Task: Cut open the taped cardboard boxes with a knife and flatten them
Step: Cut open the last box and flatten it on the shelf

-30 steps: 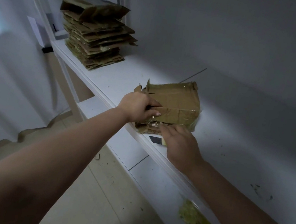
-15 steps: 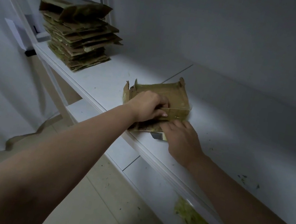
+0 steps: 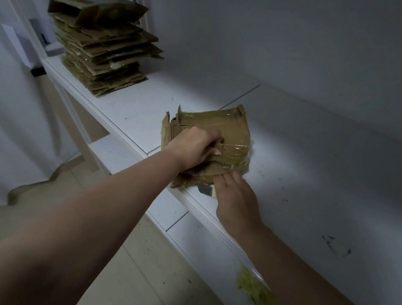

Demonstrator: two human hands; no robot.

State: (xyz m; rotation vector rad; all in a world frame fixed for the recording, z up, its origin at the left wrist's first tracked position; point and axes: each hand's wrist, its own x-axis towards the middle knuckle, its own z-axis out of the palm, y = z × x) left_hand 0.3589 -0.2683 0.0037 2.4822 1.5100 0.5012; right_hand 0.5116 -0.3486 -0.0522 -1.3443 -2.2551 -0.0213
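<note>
Cardboard box (image 3: pixel 213 133), brown and wrapped in glossy tape, lies partly collapsed near the front edge of a white surface (image 3: pixel 320 187), and we take it as our landmark. Our left hand (image 3: pixel 194 147) sits on the box's near-left part, fingers curled over a flap or panel edge and gripping it, the thumb tip showing against the tape. Our right hand (image 3: pixel 237 200) is at the box's near-right corner, just in front of it, fingertips touching the ragged lower flap; whether they pinch the flap or only press it we cannot tell, as the fingers are hidden behind the hand itself. Both hands reach the box from its near side, the left one further onto it than the right.

The box's long side runs roughly left to right across our view, with torn flaps standing up at its left end and far right corner. Just in front of the box, beside our right hand, a small dark object (image 3: pixel 205 189) peeks out; it may be the knife, but too little shows to say.

We judge the box is already cut and being pressed flat, so the coming move is likely a downward push away from us.

Well to the far left of the box stands a stack of flattened boxes (image 3: pixel 100 49). Well to the near right, a greenish smear (image 3: pixel 258 296) marks the front edge.
</note>
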